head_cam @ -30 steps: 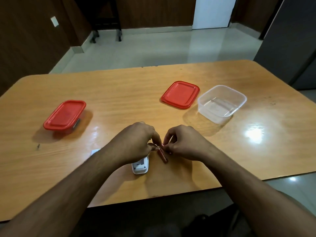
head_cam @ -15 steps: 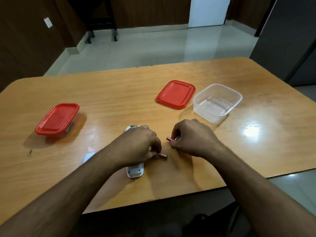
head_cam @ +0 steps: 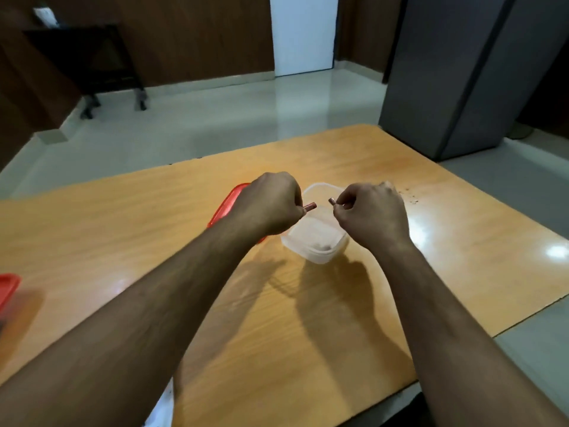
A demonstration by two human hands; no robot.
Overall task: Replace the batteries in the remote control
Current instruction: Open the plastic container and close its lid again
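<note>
While held over the clear tub (head_cam: 317, 246) on the desk (head_cam: 462, 241), two batteries, one per hand.

Far left of the tub, at the frame edge: a red-lidded box (head_cam: 8, 289), blurred. Just left of the tub, touching or nearly so: a red lid (head_cam: 228, 204), mostly hidden behind the left wrist. Above the tub's left rim: left hand (head_cam: 271, 204), fingers curled, pinching a reddish battery (head_cam: 310, 206) whose tip points right. Above the tub's right rim: right hand (head_cam: 369, 212), fingers curled, pinching a second battery (head_cam: 332, 200), only its end showing, tip pointing left. Between the two tips, a gap over the tub. Remote control: out of sight.
</note>
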